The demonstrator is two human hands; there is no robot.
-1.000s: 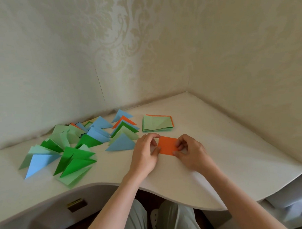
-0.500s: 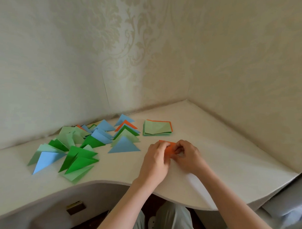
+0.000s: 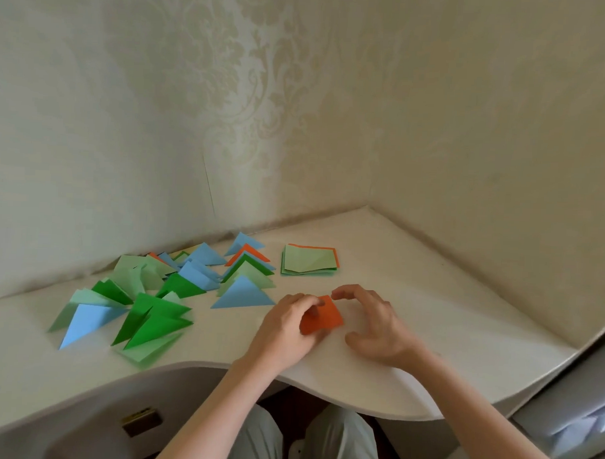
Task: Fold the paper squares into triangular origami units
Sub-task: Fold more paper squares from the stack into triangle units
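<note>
Head view: the left hand (image 3: 287, 326) pins the orange paper (image 3: 322, 316) to the desk (image 3: 462, 320); the right hand (image 3: 376, 321), gripping it a moment ago, now hovers loosely curled and empty, suggesting one fold is creased beside finished triangles (image 3: 175, 293).

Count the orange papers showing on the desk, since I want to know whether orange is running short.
3, perhaps more hidden: the orange paper under the left hand, an orange triangle in the folded pile, and an orange sheet edging the unfolded stack.
</note>
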